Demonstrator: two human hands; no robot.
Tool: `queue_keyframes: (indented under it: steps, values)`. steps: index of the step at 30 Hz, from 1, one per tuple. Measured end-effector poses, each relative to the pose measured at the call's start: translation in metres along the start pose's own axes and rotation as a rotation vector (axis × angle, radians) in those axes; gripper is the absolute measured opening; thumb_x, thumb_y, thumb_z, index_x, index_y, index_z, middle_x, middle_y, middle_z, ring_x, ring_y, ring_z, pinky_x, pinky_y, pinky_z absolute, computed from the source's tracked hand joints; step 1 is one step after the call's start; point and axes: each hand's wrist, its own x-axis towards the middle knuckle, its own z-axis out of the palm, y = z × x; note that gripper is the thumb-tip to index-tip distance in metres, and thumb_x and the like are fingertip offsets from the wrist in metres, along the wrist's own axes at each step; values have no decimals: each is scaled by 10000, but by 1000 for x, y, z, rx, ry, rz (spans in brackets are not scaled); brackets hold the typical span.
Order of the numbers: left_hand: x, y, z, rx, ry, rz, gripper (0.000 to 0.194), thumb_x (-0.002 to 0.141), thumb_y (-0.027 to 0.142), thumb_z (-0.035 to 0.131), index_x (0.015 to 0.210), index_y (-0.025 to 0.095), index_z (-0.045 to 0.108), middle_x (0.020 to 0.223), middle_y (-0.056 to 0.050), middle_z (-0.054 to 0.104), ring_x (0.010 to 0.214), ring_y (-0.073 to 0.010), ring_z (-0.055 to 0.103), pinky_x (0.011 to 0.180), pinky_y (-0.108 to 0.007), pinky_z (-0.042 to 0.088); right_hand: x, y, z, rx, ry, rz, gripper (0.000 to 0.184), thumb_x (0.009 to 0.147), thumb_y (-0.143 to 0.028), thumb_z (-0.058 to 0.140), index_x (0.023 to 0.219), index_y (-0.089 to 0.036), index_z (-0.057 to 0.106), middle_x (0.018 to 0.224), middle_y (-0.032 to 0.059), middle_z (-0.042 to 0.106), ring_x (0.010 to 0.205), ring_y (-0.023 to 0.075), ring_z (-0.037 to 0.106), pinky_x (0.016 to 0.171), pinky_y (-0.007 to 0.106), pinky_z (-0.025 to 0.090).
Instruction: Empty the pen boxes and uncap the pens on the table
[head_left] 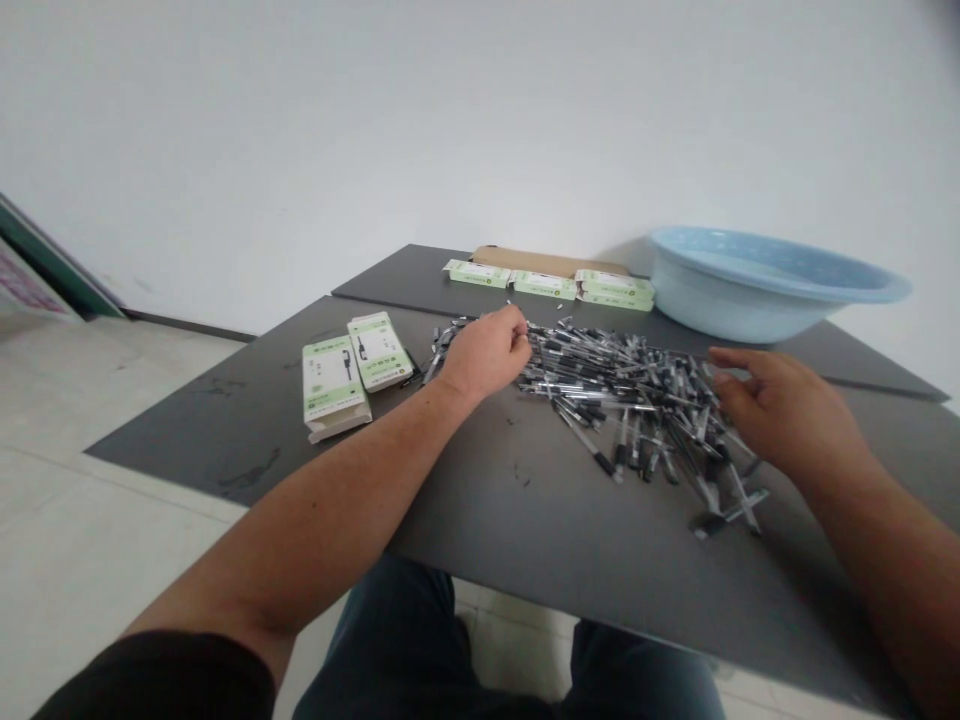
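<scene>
A wide heap of clear and black pens (pixel 600 365) lies on the dark table between my two hands. At the heap's left end is my left hand (pixel 491 350), its fingers curled inward; the hand itself hides whatever is between them. My right hand (pixel 787 410) is at the heap's right side, with thumb and forefinger apart and nothing visible between them. Its other fingers are partly hidden. A few pens (pixel 739 500) lie crossed at the near right edge of the heap.
Two green-and-white boxes (pixel 334 385) lie left of the heap. Several similar boxes (pixel 544 284) stand in a row behind it, before a brown cardboard piece (pixel 547 262). A light blue basin (pixel 750 300) sits at the back right, near the white wall (pixel 375 120).
</scene>
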Motion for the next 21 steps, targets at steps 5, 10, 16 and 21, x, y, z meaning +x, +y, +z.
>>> queue_keyframes:
  steps: [5, 10, 16, 21]
  values:
    - [8, -16, -9, 64, 15, -82, 200, 947, 195, 600, 1104, 196, 724, 1039, -100, 781, 910, -242, 689, 832, -366, 501, 2, 16, 1, -2, 41, 22, 539, 1022, -491, 486, 1333, -174, 792, 1219, 205, 802, 1213, 413, 755, 1096, 575, 600]
    - [1, -20, -20, 54, -82, -120, 201, 948, 218, 625, 1123, 195, 721, 996, -73, 790, 898, -223, 696, 871, -358, 513, 3, 15, -2, 36, 59, 12, 536, 996, -483, 519, 1321, -164, 801, 1118, 193, 812, 1200, 417, 752, 1099, 594, 592]
    - [-16, -41, -54, 204, -122, -166, 249, 945, 279, 625, 1149, 189, 734, 1034, -93, 783, 979, -267, 697, 921, -383, 526, 3, 11, -3, 60, 45, -15, 562, 980, -510, 519, 1325, -173, 806, 1014, 172, 810, 1156, 406, 758, 1062, 574, 599]
    - [-28, -95, -95, 490, -86, -253, 438, 961, 421, 604, 1314, 179, 698, 1277, -162, 711, 1243, -330, 616, 1120, -433, 477, 2, 3, -6, 90, 48, -63, 552, 984, -502, 529, 1338, -174, 798, 995, 170, 802, 1152, 390, 752, 1049, 545, 593]
